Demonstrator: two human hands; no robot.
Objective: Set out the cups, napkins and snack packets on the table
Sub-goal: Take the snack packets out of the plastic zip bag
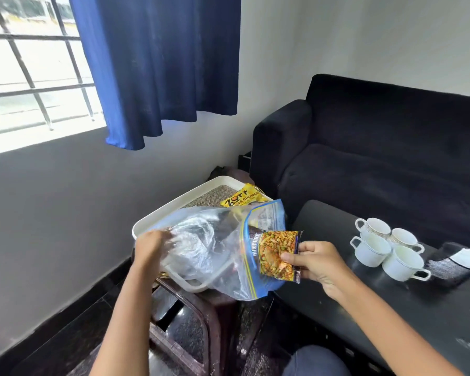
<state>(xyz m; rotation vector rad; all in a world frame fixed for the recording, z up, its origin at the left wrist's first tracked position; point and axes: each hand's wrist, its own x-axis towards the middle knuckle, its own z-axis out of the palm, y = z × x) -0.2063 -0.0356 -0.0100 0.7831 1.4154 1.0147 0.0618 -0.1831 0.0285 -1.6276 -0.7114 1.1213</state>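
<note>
The orange snack packet (278, 256) reads "MIXTURE" down its side; the yellow packet (242, 200) reads "CHUNKS".

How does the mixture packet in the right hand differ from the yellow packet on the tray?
The mixture packet is dark-edged with a snack photo; the yellow packet is plain yellow with black lettering. The mixture packet is pinched in the right hand at the zip bag's mouth; the yellow packet lies untouched on the white tray, partly hidden by the bag. Both are sealed snack packets.

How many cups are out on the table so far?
4, clustered on the black table by the sofa: back left cup, back right cup, front left cup, front right cup. None looks hidden.
</note>
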